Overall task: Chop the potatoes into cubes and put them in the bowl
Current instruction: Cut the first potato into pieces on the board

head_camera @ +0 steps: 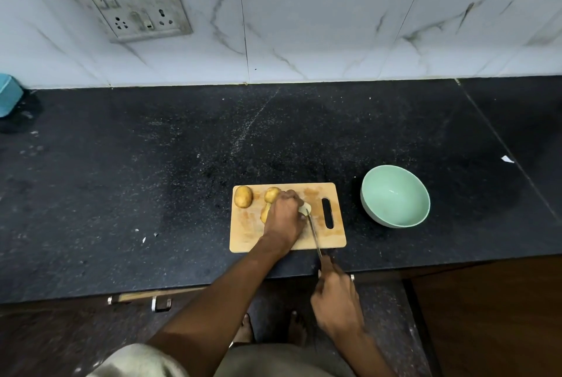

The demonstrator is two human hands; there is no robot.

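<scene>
On the dark counter [152, 194], lower centre, the left hand [284, 218] clamps a potato [305, 208] while the right hand [336, 300] grips the knife [313, 233]; a slip could nick fingers.

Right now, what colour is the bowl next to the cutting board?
The bowl is pale mint green, inside and out, seen best in the head view.

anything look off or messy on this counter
The work area looks orderly: cutting board flat, bowl upright and empty. Odd bits: the wall socket plate sits crooked with a dark gap above it, small white scraps lie on the countertop, and faint whitish smears cross it.
</scene>
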